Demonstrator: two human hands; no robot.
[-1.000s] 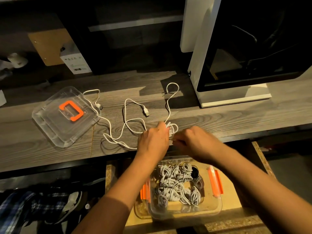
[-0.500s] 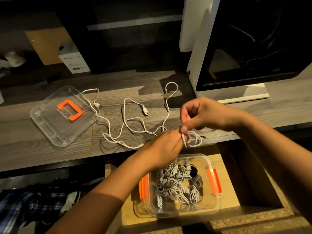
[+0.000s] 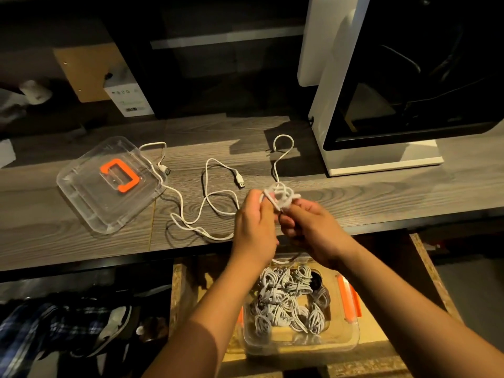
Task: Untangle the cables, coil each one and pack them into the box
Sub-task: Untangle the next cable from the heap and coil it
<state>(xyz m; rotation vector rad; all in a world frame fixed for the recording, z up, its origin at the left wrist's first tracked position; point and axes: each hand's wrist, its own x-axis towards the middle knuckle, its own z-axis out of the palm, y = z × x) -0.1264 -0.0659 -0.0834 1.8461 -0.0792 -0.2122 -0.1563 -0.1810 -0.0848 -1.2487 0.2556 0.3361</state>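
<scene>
Two-handed grip on one white coil (image 3: 281, 195) over the desk's (image 3: 381, 197) front edge.
Curled round it, left hand (image 3: 255, 225) and right hand (image 3: 311, 227), fingertips partly hidden; box (image 3: 300, 347) below in drawer (image 3: 425, 268), left wall covered by forearm.

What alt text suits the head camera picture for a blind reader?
The left hand and right hand hold a half-coiled white cable over a wooden desk. Below, a clear box holds coiled cables; its lid lies on the desk.
</scene>
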